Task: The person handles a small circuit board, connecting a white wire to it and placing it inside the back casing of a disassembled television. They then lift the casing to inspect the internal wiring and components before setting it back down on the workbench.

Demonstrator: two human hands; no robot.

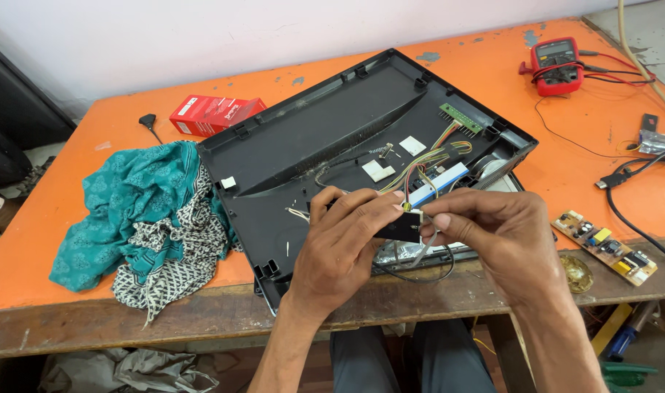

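Left hand (pixel 343 244): curled around a small black part (pixel 398 229), thumb and fingers pinching its left side. It is held up in the air, just over the front edge of the table.
Right hand (pixel 485 233): fingertips pinched together on the right end of the small black part, where a tiny yellow bit sticks up.
How to do it well: I think both hands should hold the part gently and keep it steady, because the thin wires (pixel 427 164) that seem to run to it look easy to pull loose. Small slow moves seem best.
Black cover (pixel 311 138): big, flat, hard plastic shell with raised ribs and clips. It lies tilted across the middle of the table, one corner hanging past the front edge.
Wires: thin, bendy, many colours, running across the cover to a small green strip near its back right corner.
Table (pixel 70 131): orange top, scratched paint, rough wooden front edge.
Cloth (pixel 143 218): soft and crumpled, teal and black-and-white, near the front left.
Red box (pixel 214 113): cardboard, toward the back left.
Red meter (pixel 558 65): chunky, with leads, back right corner.
Circuit board (pixel 603 246): flat, bumpy with little parts, front right edge.
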